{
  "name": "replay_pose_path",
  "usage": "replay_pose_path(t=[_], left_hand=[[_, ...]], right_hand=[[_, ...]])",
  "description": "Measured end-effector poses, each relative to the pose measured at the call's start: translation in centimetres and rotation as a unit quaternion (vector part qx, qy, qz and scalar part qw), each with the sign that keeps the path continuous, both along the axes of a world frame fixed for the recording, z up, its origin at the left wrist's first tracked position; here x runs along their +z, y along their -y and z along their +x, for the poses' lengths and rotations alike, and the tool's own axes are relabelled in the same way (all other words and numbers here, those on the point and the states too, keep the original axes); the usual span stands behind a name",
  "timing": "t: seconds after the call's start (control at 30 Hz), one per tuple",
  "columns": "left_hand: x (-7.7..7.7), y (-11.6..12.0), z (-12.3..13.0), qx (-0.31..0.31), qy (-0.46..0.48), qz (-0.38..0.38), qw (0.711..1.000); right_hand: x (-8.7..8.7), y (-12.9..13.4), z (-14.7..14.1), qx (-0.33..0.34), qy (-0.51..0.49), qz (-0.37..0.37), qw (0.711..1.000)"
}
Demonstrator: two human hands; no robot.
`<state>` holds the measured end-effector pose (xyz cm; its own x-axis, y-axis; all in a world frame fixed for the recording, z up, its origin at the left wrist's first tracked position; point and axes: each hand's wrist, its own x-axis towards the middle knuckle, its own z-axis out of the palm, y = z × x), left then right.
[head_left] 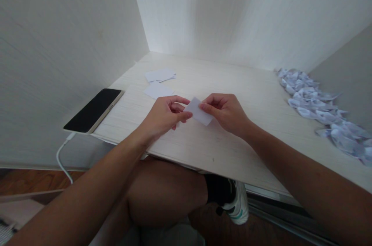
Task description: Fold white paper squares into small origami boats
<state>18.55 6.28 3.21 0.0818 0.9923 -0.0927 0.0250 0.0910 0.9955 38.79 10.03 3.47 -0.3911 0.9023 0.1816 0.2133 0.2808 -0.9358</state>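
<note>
Between my two hands, above the white tabletop (180, 145), is a small white piece of paper (198, 113). My left hand (168, 114) pinches its left corner between thumb and fingers. On the other side, my right hand (223, 109) grips the upper right edge, thumb on top. Whether the paper is folded cannot be made out. Beyond my left hand lie more white paper pieces (159, 75), some overlapping, and a single piece (158, 90) closer to my hand.
At the table's left edge rests a phone (94, 110) with a white cable (59, 153) hanging down. Along the right side runs a long heap of crumpled or folded white papers (314, 102). Walls (209, 13) enclose the back and sides. My crossed leg (174, 188) is under the front edge.
</note>
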Motion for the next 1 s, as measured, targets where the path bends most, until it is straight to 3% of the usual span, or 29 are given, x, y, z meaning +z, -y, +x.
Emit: replay_pose_path(t=[0.33, 0.43, 0.6, 0.77, 0.9, 1.0], left_hand=[[-0.1, 0.1, 0.6, -0.014, 0.034, -0.01, 0.999], [-0.5, 0.2, 1.1, -0.022, 0.069, -0.028, 0.997], [-0.3, 0.3, 1.9, 0.014, 0.113, -0.048, 0.992], [0.1, 0.3, 2.2, 0.026, 0.135, -0.056, 0.989], [0.1, 0.2, 2.3, 0.048, 0.141, -0.05, 0.988], [0.3, 0.2, 2.0, 0.017, 0.119, -0.063, 0.991]], right_hand=[[-0.3, -0.1, -0.2, -0.037, -0.026, 0.01, 0.999], [-0.4, -0.2, -0.3, -0.056, -0.085, -0.023, 0.995], [-0.6, -0.3, -0.6, -0.076, -0.152, -0.105, 0.98], [-0.6, -0.4, -0.7, -0.084, -0.171, -0.119, 0.974], [-0.6, -0.5, -0.5, -0.069, -0.164, -0.134, 0.975], [-0.5, -0.6, -0.1, -0.02, -0.153, -0.181, 0.971]])
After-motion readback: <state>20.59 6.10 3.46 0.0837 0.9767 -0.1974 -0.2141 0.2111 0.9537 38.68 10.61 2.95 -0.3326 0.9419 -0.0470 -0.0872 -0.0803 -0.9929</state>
